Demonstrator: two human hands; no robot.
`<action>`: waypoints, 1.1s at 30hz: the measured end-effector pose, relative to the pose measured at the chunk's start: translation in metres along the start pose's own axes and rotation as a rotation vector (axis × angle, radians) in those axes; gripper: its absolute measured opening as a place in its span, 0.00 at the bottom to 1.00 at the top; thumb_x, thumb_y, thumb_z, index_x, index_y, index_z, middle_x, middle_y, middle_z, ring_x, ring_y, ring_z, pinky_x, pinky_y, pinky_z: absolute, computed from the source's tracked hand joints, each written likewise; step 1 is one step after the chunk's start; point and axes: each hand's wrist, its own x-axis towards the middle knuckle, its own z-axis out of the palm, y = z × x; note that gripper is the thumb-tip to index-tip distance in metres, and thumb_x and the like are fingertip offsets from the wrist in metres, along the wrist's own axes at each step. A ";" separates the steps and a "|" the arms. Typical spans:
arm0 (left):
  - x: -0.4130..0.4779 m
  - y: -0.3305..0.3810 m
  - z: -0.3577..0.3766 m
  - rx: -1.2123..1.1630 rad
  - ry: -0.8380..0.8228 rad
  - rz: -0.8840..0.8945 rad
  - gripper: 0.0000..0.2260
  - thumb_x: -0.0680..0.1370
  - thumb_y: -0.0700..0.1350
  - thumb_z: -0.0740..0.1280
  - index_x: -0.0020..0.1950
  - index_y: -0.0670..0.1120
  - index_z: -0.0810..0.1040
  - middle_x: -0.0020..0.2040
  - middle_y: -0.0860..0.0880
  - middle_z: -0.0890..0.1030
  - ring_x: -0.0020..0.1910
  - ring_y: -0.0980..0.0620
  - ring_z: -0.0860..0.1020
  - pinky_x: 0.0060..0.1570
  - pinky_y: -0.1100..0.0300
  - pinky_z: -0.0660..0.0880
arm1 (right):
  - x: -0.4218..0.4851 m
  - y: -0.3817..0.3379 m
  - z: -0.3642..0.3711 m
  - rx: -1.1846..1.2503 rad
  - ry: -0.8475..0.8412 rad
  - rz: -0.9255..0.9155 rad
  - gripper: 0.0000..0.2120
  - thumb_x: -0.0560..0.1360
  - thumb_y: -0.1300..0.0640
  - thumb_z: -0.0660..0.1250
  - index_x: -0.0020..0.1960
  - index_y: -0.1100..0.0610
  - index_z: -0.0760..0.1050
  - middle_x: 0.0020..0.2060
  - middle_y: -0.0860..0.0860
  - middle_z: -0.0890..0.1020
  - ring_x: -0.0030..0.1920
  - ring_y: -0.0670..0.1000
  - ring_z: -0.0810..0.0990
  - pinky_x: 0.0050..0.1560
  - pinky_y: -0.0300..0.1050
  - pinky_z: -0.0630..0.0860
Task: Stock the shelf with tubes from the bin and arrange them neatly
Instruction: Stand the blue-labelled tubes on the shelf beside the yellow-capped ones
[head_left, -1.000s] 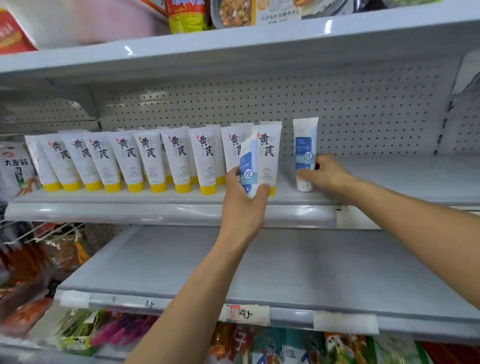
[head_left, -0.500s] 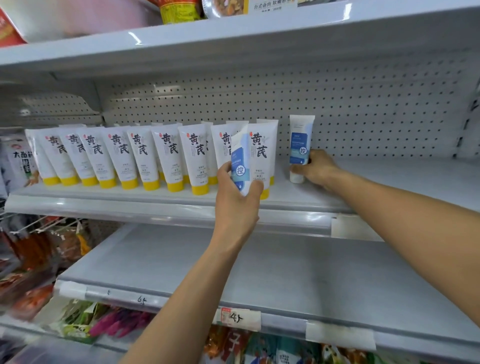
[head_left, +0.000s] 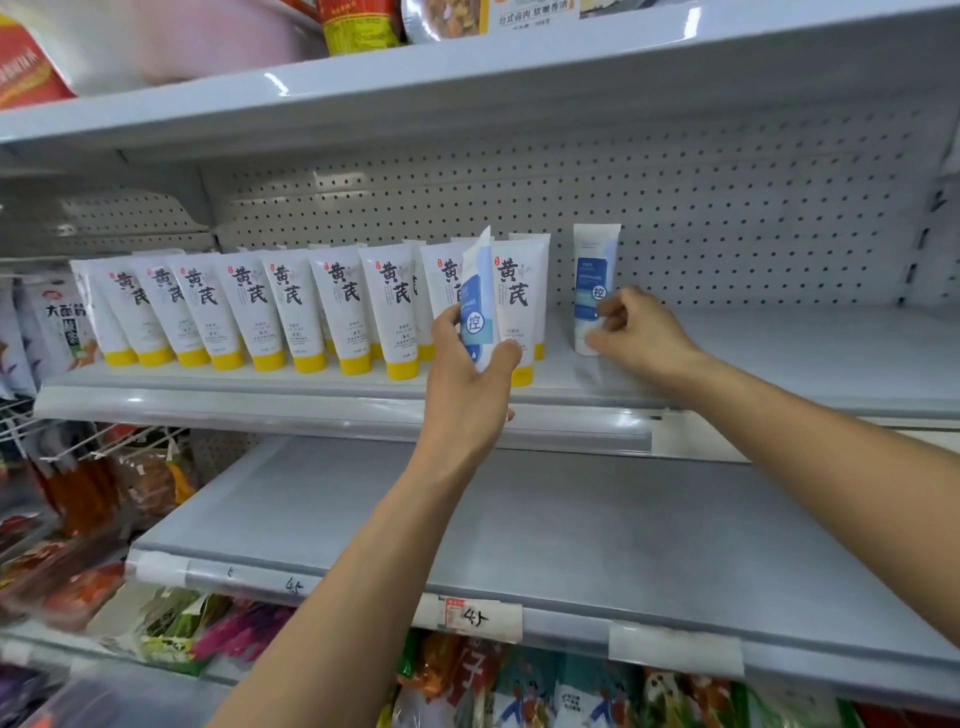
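Up on the middle shelf (head_left: 779, 358), a row of yellow-capped tubes (head_left: 291, 312) runs from the left, and a standing blue tube (head_left: 592, 270) sits alone, a little to the right of the row's end. The person's left hand (head_left: 467, 384) grips a second blue tube (head_left: 475, 312) low on its body, thumb on one side and fingers wrapped round the other. It is held cap down with its long axis nearly upright, turned edge-on in front of the last yellow tubes. The right hand (head_left: 644, 338) has its curled fingertips against the standing tube's lower right edge, thumb by the cap; whether they pinch it or only steady it I cannot tell. The bare strip between the row and the standing tube lies just right of and behind the left hand, so that hand looks better placed to set its tube there, face turned forward. No bin is in view.
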 end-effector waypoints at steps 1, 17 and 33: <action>0.000 0.002 0.002 0.002 -0.005 0.005 0.23 0.77 0.45 0.65 0.70 0.55 0.61 0.55 0.54 0.76 0.42 0.53 0.76 0.29 0.66 0.75 | -0.008 -0.005 -0.002 -0.007 0.011 -0.038 0.17 0.73 0.58 0.68 0.60 0.56 0.70 0.46 0.49 0.74 0.47 0.49 0.75 0.46 0.42 0.72; -0.005 0.029 0.038 -0.211 -0.073 -0.116 0.17 0.74 0.34 0.70 0.58 0.42 0.67 0.50 0.44 0.80 0.44 0.50 0.82 0.40 0.57 0.82 | -0.079 -0.048 -0.002 0.187 -0.134 -0.203 0.15 0.66 0.52 0.75 0.48 0.52 0.73 0.38 0.45 0.77 0.35 0.43 0.73 0.37 0.39 0.73; 0.010 0.006 0.006 0.673 -0.134 0.276 0.12 0.78 0.49 0.66 0.61 0.52 0.75 0.54 0.52 0.77 0.49 0.54 0.77 0.52 0.54 0.76 | -0.026 -0.028 -0.008 0.086 -0.002 0.026 0.12 0.67 0.57 0.73 0.50 0.55 0.78 0.42 0.49 0.82 0.43 0.49 0.80 0.44 0.44 0.76</action>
